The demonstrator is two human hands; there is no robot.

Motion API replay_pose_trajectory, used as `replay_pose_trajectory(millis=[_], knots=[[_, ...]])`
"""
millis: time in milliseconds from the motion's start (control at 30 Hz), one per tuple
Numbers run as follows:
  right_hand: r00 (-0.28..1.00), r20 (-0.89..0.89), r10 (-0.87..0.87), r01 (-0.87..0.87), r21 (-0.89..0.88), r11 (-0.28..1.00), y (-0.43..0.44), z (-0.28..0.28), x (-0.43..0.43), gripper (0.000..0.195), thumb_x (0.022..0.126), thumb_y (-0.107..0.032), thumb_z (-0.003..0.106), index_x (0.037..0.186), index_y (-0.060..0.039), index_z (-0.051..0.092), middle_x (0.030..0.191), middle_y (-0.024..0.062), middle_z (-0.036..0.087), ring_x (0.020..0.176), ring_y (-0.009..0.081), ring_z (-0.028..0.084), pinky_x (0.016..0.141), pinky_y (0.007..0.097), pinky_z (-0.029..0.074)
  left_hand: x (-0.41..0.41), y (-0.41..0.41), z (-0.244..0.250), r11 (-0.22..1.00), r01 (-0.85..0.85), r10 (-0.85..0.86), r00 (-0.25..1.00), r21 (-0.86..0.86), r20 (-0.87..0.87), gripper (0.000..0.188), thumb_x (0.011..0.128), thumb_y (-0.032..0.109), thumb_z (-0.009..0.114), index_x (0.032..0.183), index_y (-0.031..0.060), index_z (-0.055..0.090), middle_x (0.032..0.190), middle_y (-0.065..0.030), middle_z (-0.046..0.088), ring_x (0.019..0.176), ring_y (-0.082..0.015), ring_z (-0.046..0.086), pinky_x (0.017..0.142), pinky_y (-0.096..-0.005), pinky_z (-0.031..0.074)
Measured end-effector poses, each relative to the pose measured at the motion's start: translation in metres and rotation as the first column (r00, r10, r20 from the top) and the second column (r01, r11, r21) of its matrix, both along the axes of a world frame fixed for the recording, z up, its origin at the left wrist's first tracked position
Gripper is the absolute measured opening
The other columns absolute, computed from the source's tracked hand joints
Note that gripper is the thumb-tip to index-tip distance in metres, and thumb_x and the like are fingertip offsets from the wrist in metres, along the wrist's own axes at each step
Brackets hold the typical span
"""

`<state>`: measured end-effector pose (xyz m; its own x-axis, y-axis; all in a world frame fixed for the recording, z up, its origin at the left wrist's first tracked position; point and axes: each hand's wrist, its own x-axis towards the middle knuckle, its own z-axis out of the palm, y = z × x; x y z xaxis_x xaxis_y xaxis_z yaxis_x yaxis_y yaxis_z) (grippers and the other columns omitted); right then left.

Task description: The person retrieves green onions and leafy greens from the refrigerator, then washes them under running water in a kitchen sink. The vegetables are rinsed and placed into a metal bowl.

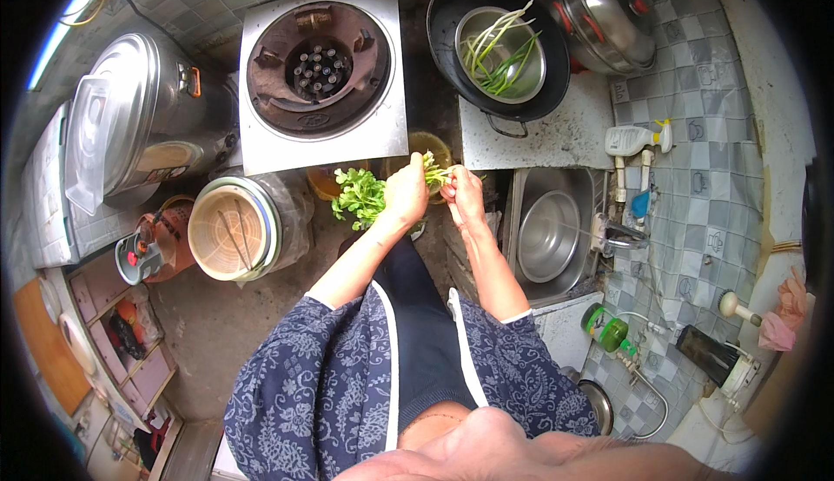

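Observation:
My left hand [405,189] is closed around a bunch of leafy green herbs [360,198], which looks like coriander. Its leaves spread out to the left of the fist and its pale stem ends [436,172] stick out on the right. With bent fingertips my right hand [465,196] pinches those stem ends, close beside the left. Both hands are held in the air in front of my body, over the gap between two counters. Below them a round, yellowish container [433,147] is partly hidden.
A gas burner [319,71] lies ahead on the left. A black wok [449,38] holds a steel bowl [535,80] of spring onions [498,58]. At right a sink [589,188] contains a metal basin [549,237]. Stacked buckets [280,233] and a gas cylinder [172,250] stand left.

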<state>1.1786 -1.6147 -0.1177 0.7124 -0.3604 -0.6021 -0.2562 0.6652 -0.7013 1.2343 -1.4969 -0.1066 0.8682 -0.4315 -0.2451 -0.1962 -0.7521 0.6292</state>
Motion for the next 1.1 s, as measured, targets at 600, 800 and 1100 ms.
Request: replay_pose_trajectory(millis=[600,800,1100], knots=[[0.801,-0.256,0.542,-0.298,-0.955,-0.01,0.001,0.083,0.018,0.017,0.083,-0.013,0.065,0.098,-0.0049,0.067,0.089,0.0116,0.063,0.089,0.0295,0.06,0.082,0.0392,0.047,0.009,0.027,-0.019,0.998,0.029,-0.041,0.974,0.058,0.225,0.028,0.078,0.004,0.057,0.103,0.0024,0.046,0.08,-0.0182,0.063,0.071,-0.0382,0.064,0.061,-0.0469,0.05],[0.692,-0.378,0.615,-0.294,-0.925,-0.239,-0.012,0.067,0.017,0.007,0.079,-0.011,0.066,0.083,-0.0052,0.066,0.081,0.0099,0.06,0.078,0.0293,0.061,0.068,0.0393,0.05,0.008,0.026,-0.019,0.991,0.06,-0.089,0.964,0.123,0.249,0.028,0.08,0.005,0.056,0.106,0.0012,0.046,0.08,-0.0169,0.063,0.073,-0.0354,0.065,0.06,-0.0443,0.052],[0.979,-0.005,0.206,-0.183,-0.48,0.858,-0.029,0.015,0.02,0.008,0.083,-0.008,0.066,0.082,-0.0005,0.069,0.07,-0.004,0.06,0.064,0.0078,0.054,0.056,0.0247,0.044,0.002,0.026,-0.022,0.985,0.078,-0.102,0.982,0.154,0.158,0.034,0.08,0.005,0.055,0.113,-0.001,0.046,0.078,-0.0155,0.064,0.07,-0.0341,0.065,0.06,-0.0434,0.052]])
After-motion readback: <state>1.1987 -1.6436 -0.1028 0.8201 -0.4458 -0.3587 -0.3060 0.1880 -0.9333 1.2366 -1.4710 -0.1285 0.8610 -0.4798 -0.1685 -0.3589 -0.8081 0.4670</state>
